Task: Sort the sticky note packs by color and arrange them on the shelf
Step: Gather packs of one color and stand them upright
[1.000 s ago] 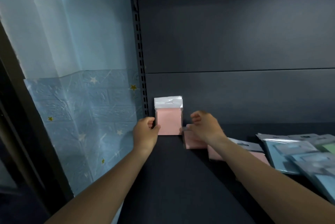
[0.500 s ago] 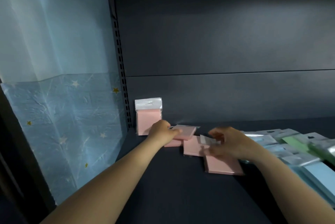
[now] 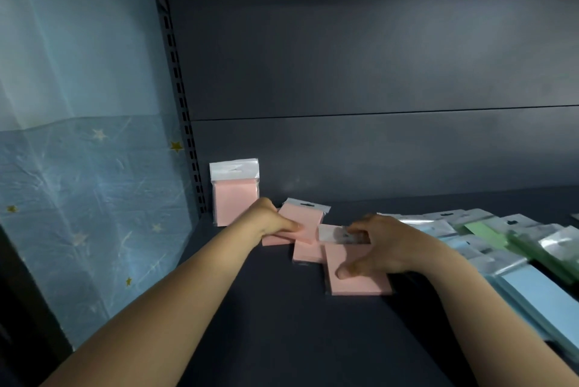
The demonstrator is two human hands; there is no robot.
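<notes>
Left hand point(image 3: 272, 220) pinches lifted pink pack point(image 3: 303, 221) at its near edge. Right hand point(image 3: 380, 245) spread over flat pink pack point(image 3: 357, 274), thumb pressing, fingertips on its clear header. One pink pack upright point(image 3: 235, 192) against shelf point(image 3: 282, 324) back, left corner. Blue packs point(image 3: 532, 289) and green packs point(image 3: 488, 233) lie jumbled at right.

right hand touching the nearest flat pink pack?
Touching. In the head view the right hand spreads over the nearest flat pink pack, thumb tip pressed on its face, fingers at its header end.
</notes>
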